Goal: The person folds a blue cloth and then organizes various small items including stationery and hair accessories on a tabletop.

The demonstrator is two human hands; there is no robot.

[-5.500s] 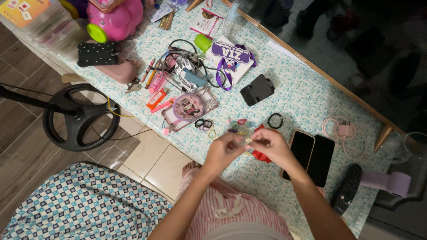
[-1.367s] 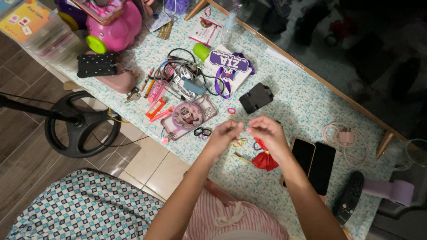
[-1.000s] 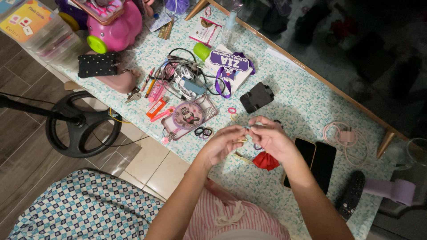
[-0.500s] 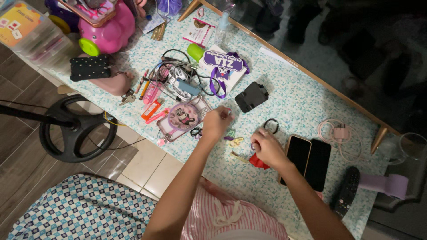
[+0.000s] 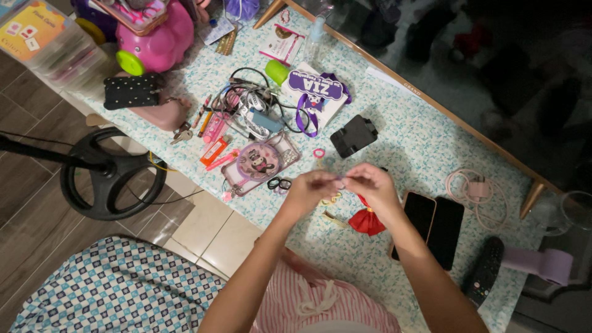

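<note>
Hair tie (image 5: 341,180), pinched between both hands' fingers (image 5: 351,179)

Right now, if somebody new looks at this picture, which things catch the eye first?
First the two hands, left hand and right hand, meeting fingertip to fingertip over the flowered table, pinching something too small to tell. Next the pink toy at the table's far left end, and the two phones side by side beside the right wrist.

A tiny pale hair tie (image 5: 341,179) (too small to make out clearly) sits pinched between both hands' fingertips, raised above the floral tablecloth (image 5: 425,132).
</note>
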